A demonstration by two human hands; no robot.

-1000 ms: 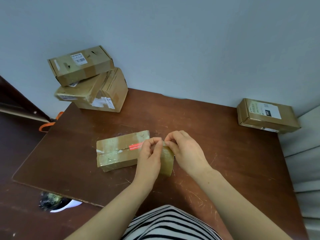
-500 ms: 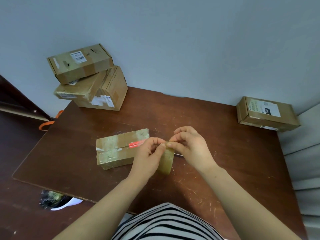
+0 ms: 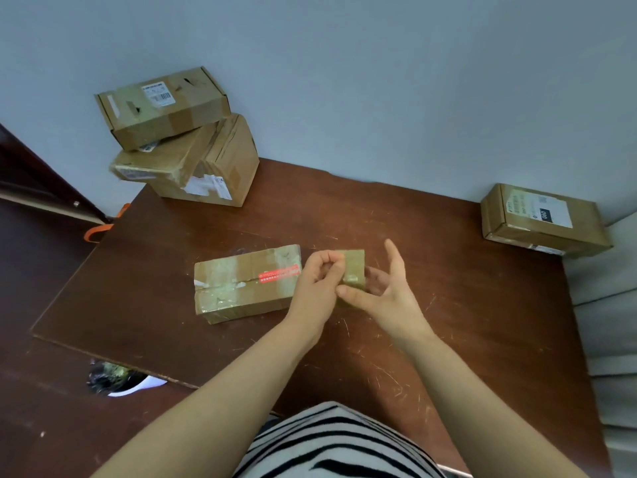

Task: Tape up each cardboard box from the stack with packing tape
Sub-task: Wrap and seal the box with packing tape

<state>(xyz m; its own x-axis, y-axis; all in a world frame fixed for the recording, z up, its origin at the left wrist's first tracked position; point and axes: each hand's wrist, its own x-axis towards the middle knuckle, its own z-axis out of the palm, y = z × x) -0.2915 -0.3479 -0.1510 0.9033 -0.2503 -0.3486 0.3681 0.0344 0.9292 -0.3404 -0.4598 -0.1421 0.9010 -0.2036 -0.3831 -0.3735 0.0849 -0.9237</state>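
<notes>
Left hand (image 3: 319, 281), centre of frame: fingers curled tight, tips pinching the left edge of the tape roll (image 3: 354, 267). Right hand (image 3: 389, 294), just right of it: thumb pressed along the roll's lower edge, middle fingers cupped behind it, index finger lifted and straight. Tape roll: yellowish-tan, seen edge-on, held above the brown table (image 3: 448, 305) between both hands. Cardboard box (image 3: 241, 284), left of centre, lying flat on the table, its right end touching or hidden by the left hand; glossy clear tape over its top seam and left end, red label (image 3: 278, 274) across the seam. Stack of boxes (image 3: 179, 146), upper left, against the wall. Single labelled box (image 3: 541, 219), right edge of frame.
</notes>
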